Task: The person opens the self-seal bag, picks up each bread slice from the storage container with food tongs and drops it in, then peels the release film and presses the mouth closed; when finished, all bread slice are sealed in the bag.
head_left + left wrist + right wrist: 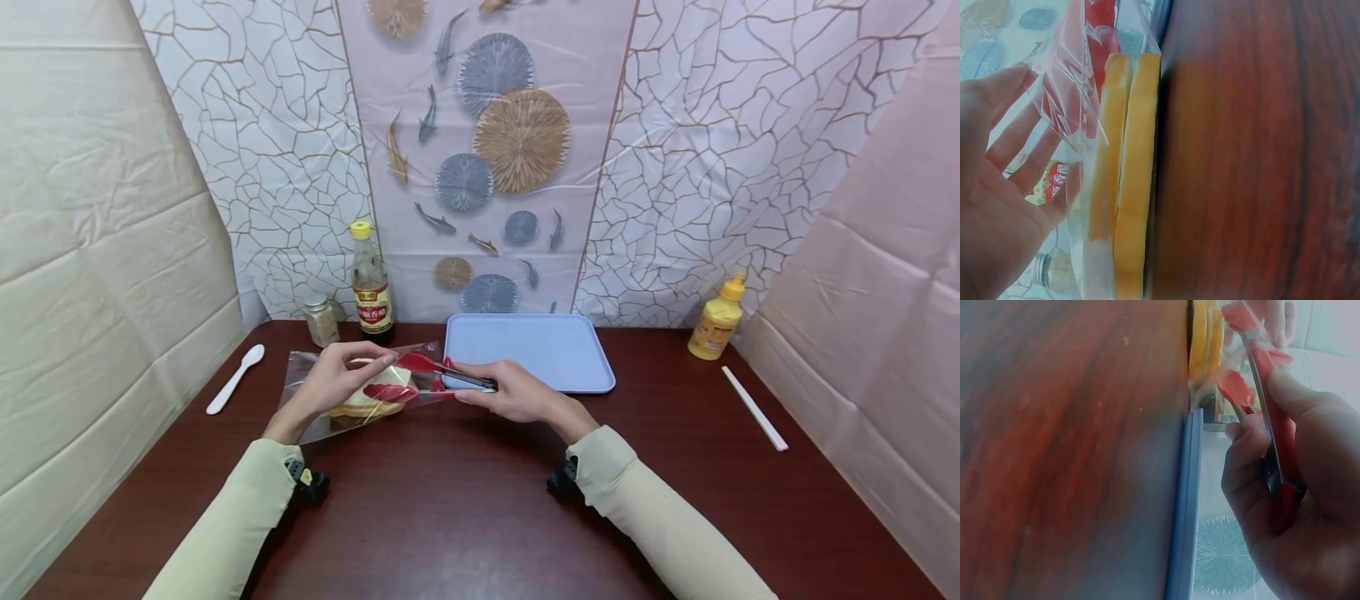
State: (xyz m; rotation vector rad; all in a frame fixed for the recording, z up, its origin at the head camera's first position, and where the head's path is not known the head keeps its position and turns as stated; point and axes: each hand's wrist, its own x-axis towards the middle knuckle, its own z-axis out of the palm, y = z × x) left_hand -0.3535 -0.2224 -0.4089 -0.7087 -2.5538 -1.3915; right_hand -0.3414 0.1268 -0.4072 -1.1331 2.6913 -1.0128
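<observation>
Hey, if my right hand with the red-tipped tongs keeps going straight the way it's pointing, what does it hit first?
Most likely the sliced bread inside the clear plastic bag. The right hand points the red-tipped metal tongs leftward into the bag's mouth, which the left hand holds. Depth is unclear, so the tips may already touch it.

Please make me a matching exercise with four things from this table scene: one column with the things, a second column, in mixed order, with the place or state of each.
Things:
1. tongs
2. white spoon
3. yellow squeeze bottle
4. bread slices

Places or states:
A. far right, near the wall
B. inside the clear bag
C. held in the right hand
D. lying at the left edge of the table

Pairs: 1-C, 2-D, 3-A, 4-B
</observation>
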